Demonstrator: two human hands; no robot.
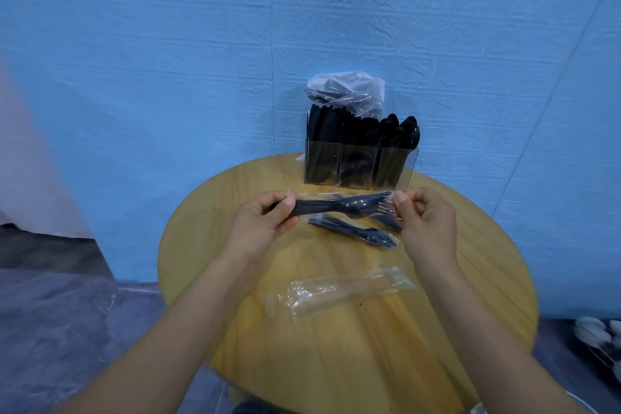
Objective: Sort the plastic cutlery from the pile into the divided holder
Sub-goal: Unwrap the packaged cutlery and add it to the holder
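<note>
I hold a wrapped cutlery packet (346, 204) level above the round wooden table (255, 339), just in front of the divided holder (359, 166). My left hand (265, 218) pinches the handle end, thumb on top, so the black pieces inside can't slide. My right hand (425, 215) pinches the clear film at the tine end, fingers curled in. The hands are apart, one at each end of the packet, which looks like the setup for tearing or pulling the wrapper off. A spoon bowl and fork tines show through the film; I can't tell if a knife is in there too.

The holder stands at the table's far edge against the blue wall (168, 44). It has three clear compartments: knives left, forks middle, spoons right, all handles down and already crowded. A crumpled plastic bag (349, 87) sits behind and above the holder.

More wrapped cutlery (356, 233) lies on the table in front of the holder, just under my hands, within easy reach; I can't count the packets. An empty clear wrapper (342, 292) lies further from the holder, toward me, out of the working zone.

My read: unwrap step, sorting mostly done, little left.
</note>
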